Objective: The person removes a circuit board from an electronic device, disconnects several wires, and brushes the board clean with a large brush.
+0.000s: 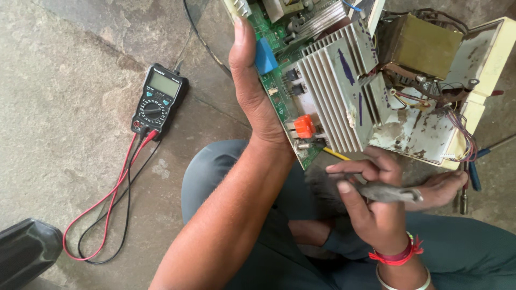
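Left hand (252, 91) clamps the circuit board (279, 91) edge; right hand (371, 198) fingers grip a brush (344, 188). I'd sweep lightly, board steady.

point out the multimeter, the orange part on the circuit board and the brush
multimeter (157, 102), head view, on its round dial
orange part (304, 127), head view, on its top face
brush (388, 192), head view, on its grey handle
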